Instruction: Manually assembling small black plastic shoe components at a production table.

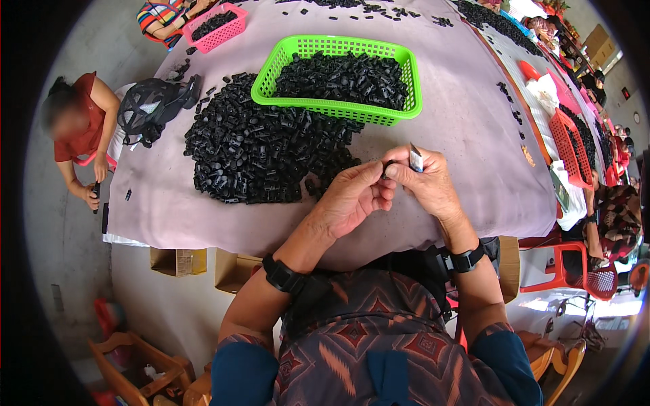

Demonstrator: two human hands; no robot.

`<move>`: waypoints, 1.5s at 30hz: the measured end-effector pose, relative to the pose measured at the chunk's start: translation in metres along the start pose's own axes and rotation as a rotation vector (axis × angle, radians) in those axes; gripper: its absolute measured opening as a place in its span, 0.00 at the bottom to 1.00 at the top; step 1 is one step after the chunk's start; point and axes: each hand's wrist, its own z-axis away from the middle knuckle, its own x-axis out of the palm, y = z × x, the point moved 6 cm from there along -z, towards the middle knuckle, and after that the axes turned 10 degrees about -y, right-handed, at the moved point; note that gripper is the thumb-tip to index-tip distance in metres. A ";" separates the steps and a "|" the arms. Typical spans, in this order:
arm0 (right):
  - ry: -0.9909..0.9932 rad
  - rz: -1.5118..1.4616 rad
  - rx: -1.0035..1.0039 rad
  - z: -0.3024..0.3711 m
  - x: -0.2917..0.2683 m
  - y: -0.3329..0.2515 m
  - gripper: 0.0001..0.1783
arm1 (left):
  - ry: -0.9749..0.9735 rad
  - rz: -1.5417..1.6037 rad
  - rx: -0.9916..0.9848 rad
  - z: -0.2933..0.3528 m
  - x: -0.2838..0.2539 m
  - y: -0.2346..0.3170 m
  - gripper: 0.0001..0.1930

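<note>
My left hand (352, 199) and right hand (428, 181) pinch one small black plastic part (388, 167) above the bare pink cloth-covered table (467, 135) near its front edge, the right also gripping a small grey blade (415, 159), beside the heap of black plastic parts (264, 139).

A bright green slotted plastic basket (336, 101) holds matt black plastic parts, and a loose heap of black moulded pieces (261, 145) lies on the pale mauve cloth-covered table (460, 128). A pink plastic mesh basket (218, 27) and a red plastic mesh basket (567, 145) sit farther off.

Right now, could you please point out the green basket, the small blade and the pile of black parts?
green basket (403, 84): head view, right wall.
small blade (416, 160): head view, flat middle.
pile of black parts (257, 142): head view, centre.
</note>
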 end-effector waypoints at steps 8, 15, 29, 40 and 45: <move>0.226 0.187 0.053 0.004 -0.018 0.001 0.09 | 0.260 -0.221 0.084 0.003 -0.005 0.008 0.10; 0.245 0.197 0.009 -0.001 -0.015 0.003 0.11 | 0.268 -0.418 0.143 0.005 0.003 0.012 0.10; 0.156 0.261 -0.183 -0.004 -0.004 -0.001 0.06 | 0.273 -0.227 0.158 0.005 -0.004 0.011 0.10; 0.147 0.285 -0.130 -0.003 -0.003 0.005 0.07 | 0.197 -0.146 0.119 0.003 -0.004 0.011 0.09; 0.167 0.282 -0.078 -0.001 -0.010 0.006 0.10 | 0.235 -0.099 0.081 0.004 -0.007 0.007 0.08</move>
